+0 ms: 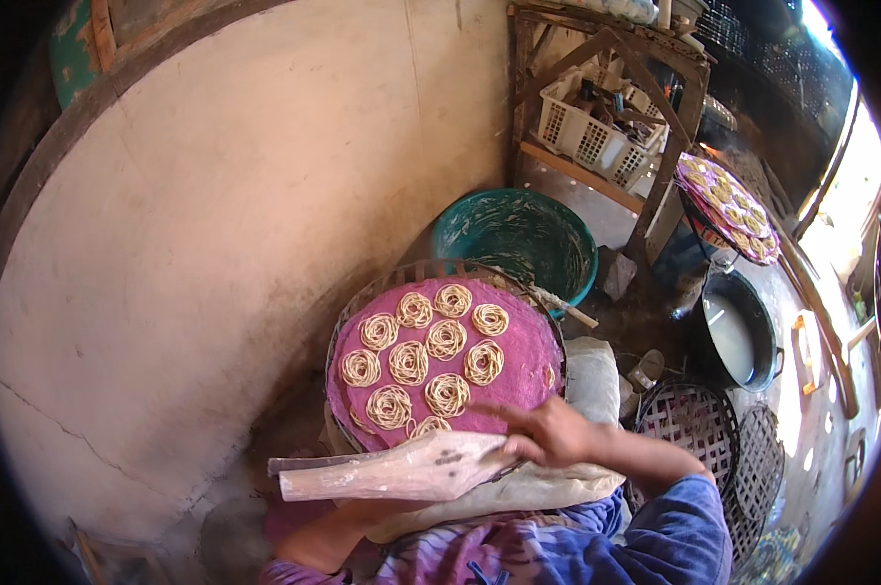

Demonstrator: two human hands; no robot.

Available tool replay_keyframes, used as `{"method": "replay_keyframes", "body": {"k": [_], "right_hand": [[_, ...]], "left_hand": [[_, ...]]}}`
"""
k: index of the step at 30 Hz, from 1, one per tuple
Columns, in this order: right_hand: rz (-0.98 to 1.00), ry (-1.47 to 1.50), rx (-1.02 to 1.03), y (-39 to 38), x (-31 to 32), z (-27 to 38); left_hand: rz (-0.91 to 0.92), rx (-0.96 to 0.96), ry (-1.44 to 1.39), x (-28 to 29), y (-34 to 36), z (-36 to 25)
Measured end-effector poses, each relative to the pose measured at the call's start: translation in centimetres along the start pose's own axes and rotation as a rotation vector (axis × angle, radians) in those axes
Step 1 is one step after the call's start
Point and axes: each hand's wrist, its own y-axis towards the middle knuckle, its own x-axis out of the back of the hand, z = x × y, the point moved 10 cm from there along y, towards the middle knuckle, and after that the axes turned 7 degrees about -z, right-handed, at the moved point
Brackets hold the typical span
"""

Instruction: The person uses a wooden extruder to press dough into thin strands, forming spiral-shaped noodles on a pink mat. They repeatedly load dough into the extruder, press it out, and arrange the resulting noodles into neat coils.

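A pale wooden tool (391, 476), broad at its right end and narrowing to two long handle-like pieces at the left, lies across the near edge of a round woven tray. Pink-purple cloth (523, 366) covers the tray, and several coiled nests of pale noodle-like strands (446, 339) sit on it. My right hand (548, 434) is at the tool's broad end, index finger stretched left over the cloth near the closest nests, thumb apart beside the wood. My left forearm (328, 531) reaches under the tool, which hides my left hand and its grip.
Beyond the tray stands a green basin (518, 234) with pale smears. At right are a dark pot of cloudy liquid (733, 327), another tray of nests (728, 205) and open-weave trays (689, 429). A wooden rack holds a white basket (591, 136). The wall (216, 244) rises at left.
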Motion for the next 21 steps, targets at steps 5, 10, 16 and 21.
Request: {"method": "replay_keyframes", "body": {"k": [5,10,16,21], "right_hand": [[-0.028,0.197,0.039,5.1,1.4,-2.8],[-0.304,0.207,0.719,7.6,8.2,10.0],[-0.127,-0.066,0.793,8.1,8.0,21.0],[-0.504,0.277,0.408,10.6,14.7,15.6]], "left_hand": [[0.414,-0.166,-0.249,-4.1,2.3,-1.3],[0.278,1.028,-1.832,-12.2,-2.9,7.2],[-0.04,1.383,-2.299,-15.9,-8.7,11.5],[0.482,1.476,-2.152,-15.1,-12.1,9.1]]}}
